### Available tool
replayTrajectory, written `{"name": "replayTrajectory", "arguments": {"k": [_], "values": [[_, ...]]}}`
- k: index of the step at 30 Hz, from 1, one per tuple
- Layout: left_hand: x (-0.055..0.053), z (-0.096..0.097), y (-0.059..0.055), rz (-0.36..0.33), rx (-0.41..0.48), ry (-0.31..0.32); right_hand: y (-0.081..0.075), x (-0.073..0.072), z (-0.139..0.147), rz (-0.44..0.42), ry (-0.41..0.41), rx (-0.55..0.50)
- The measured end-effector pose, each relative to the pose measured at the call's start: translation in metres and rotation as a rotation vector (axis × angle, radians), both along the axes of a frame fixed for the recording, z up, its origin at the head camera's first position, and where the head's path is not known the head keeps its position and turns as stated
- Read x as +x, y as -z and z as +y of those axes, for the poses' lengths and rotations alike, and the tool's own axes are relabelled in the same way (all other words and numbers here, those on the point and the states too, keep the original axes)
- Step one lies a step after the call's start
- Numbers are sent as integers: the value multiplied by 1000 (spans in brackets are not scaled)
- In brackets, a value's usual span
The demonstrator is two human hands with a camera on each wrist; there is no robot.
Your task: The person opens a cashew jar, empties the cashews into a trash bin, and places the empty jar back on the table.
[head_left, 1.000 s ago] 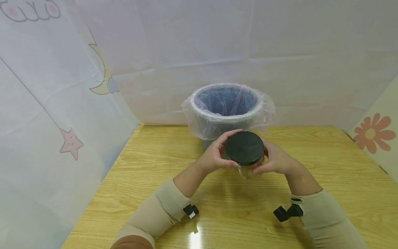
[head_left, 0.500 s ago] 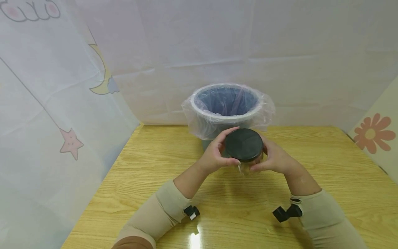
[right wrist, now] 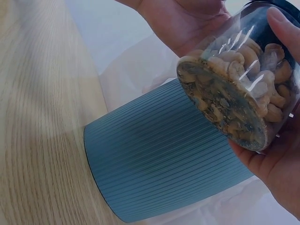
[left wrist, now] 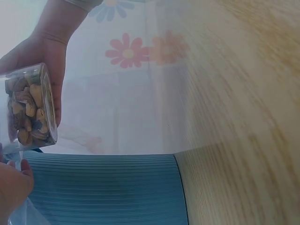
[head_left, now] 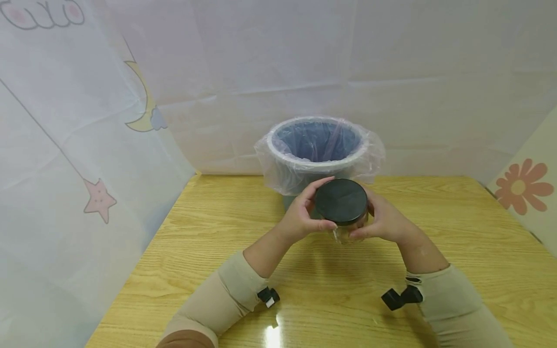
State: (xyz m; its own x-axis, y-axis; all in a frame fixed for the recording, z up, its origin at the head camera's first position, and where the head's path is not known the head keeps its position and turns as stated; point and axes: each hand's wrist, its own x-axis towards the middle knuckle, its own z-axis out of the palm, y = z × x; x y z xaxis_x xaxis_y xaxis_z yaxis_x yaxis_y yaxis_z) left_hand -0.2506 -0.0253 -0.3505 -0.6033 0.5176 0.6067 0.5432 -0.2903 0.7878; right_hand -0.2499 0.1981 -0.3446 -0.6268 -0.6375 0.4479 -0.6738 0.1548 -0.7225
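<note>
Both hands hold up a clear jar [right wrist: 222,105] of cashews [right wrist: 248,61], a little above the table in front of the bin. Its round black lid [head_left: 341,201] faces up in the head view, and the jar leans slightly. My left hand [head_left: 298,220] grips the left side, thumb at the front below the lid. On the right side my right hand [head_left: 388,223] grips it, thumb also at the front. The rear fingers are mostly hidden behind the jar in the head view. From the left wrist, the cashews [left wrist: 30,108] show through the clear wall.
A blue-grey ribbed bin [right wrist: 154,150] stands on the wooden table [head_left: 209,232] just beyond the hands. A clear liner bag [head_left: 283,176] hangs over its white rim [head_left: 278,152]. Patterned cloth [head_left: 243,87] rises behind the table and along the sides.
Both hands have shifted the jar slightly up and away from me, mostly in the first half second. Between the last two frames they barely move. The bin stays put.
</note>
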Motion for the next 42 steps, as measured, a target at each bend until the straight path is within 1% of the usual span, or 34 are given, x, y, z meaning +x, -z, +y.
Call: {"name": "replayTrajectory", "arguments": {"k": [1, 4, 8, 12, 16, 19, 22, 26, 29, 34, 37, 42], "values": [[-2, 0, 3, -1, -3, -5, 0, 0, 0, -1, 0, 1], [-3, 1, 5, -7, -1, -9, 0, 0, -1, -2, 0, 2], [-2, 1, 4, -12, 15, 1, 0, 0, -1, -5, -7, 0], [6, 0, -5, -10, 35, 11, 2, -1, 0, 1, -14, -3], [14, -3, -16, -3, 34, -5, 3, -3, 0, 6, -14, -7], [15, -4, -18, -1, 29, -14, 3, -3, 0, 4, -14, -7], [13, -5, -16, -4, 41, -9, 5, -3, 0, 1, -7, -3], [1, -6, -5, -6, 60, -3, 7, -4, 3, -22, 20, 9], [-5, -6, 1, -11, 64, -6, 7, -5, 5, -33, 35, 17], [-4, -9, -1, -23, 69, -18, 7, -3, 6, -24, 57, 16], [-4, -12, -1, -42, 74, -27, 6, -1, 7, -26, 63, 9], [-4, -19, 1, -69, 79, -48, 6, -3, 10, -22, 43, -22]]}}
